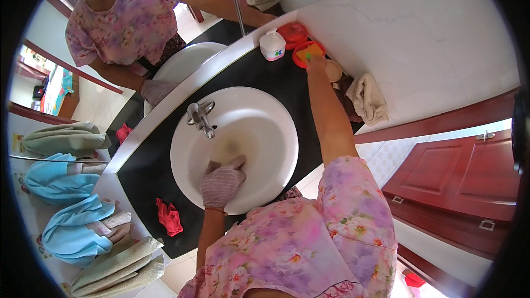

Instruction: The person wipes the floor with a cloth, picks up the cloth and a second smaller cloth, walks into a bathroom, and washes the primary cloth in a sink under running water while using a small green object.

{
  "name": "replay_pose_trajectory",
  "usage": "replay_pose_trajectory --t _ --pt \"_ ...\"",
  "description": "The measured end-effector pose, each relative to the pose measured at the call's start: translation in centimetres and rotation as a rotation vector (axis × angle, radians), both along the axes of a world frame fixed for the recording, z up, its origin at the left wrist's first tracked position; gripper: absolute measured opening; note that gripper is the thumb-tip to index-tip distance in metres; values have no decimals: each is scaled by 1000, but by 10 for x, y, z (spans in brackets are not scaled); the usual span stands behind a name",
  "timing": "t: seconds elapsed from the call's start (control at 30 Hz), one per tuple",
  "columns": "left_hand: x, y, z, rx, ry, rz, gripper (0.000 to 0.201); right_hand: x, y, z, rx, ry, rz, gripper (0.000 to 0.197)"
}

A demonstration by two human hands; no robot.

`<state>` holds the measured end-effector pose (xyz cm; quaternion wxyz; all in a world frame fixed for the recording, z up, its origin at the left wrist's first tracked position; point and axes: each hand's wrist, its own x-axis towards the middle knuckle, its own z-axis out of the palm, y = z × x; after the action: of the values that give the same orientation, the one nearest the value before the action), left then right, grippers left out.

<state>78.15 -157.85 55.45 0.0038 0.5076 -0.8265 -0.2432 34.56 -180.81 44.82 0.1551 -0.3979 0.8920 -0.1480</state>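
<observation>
My left hand, in a pale striped fabric glove, rests inside the white oval sink, near its front wall. Two of its fingers stand apart, and nothing shows in it. A chrome faucet rises from the sink's far left side. At the back right, my right hand reaches into a round red dish. Its fingertips appear closed on a yellow sponge-like piece with a green patch; the grip is small and partly hidden. Beside the dish stands a white pump bottle.
A red lid-like piece and a beige folded cloth lie by the right wall. A crumpled red cloth is on the black counter. Blue towels hang at left; a mirror lines the back.
</observation>
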Motion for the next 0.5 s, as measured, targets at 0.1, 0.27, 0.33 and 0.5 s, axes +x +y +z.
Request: replay_pose_trajectory --t 0.1,0.27,0.33,0.5 --pt "-5 0 0 18 -11 29 16 1 -20 5 172 195 195 29" --pt "-21 -3 -1 -5 -96 20 17 7 -17 -9 -903 -873 -395 29" --pt "-27 -4 -2 -64 -175 -19 17 6 -4 -11 -1184 -1075 -439 28" --pt "-13 -1 -3 -161 -60 67 15 114 99 -5 -1206 -1915 -165 28"
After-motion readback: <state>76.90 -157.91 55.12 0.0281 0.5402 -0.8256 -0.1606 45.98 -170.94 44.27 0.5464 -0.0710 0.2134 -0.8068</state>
